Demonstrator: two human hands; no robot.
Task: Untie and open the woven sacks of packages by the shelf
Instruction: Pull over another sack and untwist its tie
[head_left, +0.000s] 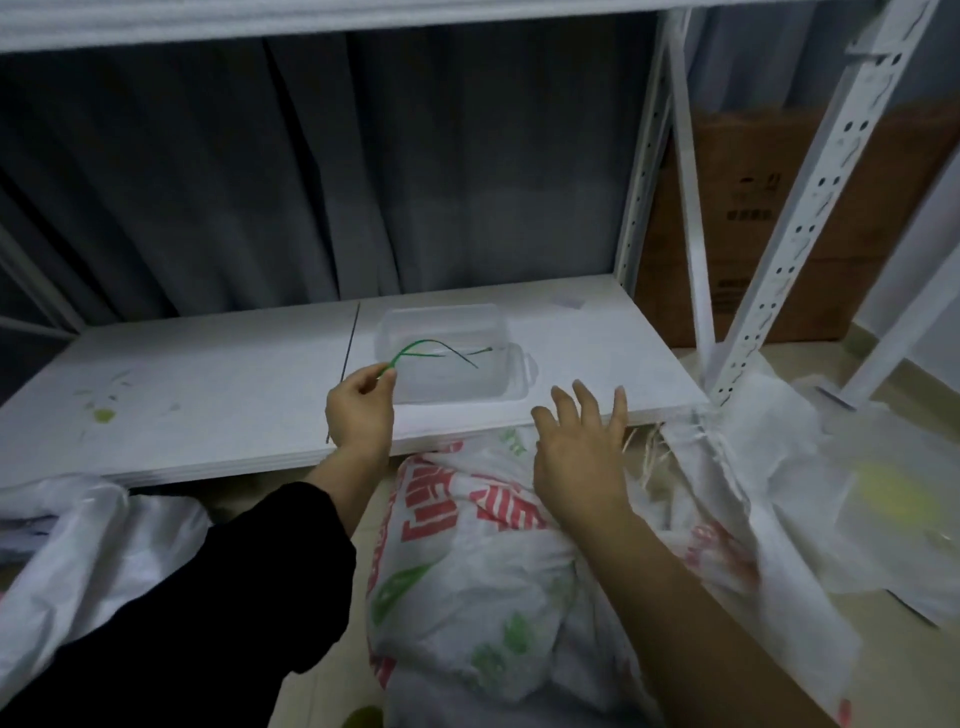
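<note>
A white woven sack (467, 571) with red and green print lies on the floor in front of the shelf, its top end under the shelf edge. My left hand (361, 410) pinches a thin green tie (415, 349) and holds it over a clear plastic tub (452, 358) on the shelf board. My right hand (579, 447) hovers over the sack's top end with its fingers spread, holding nothing. A second white sack (769, 467) sits at the right by the shelf post, with frayed threads showing at its edge.
The white shelf board (208, 395) runs across the middle, with a perforated white upright (810, 208) at the right. A brown cardboard box (753, 234) stands behind it. Another white bag (78, 545) lies at the left on the floor. Dark curtains hang behind.
</note>
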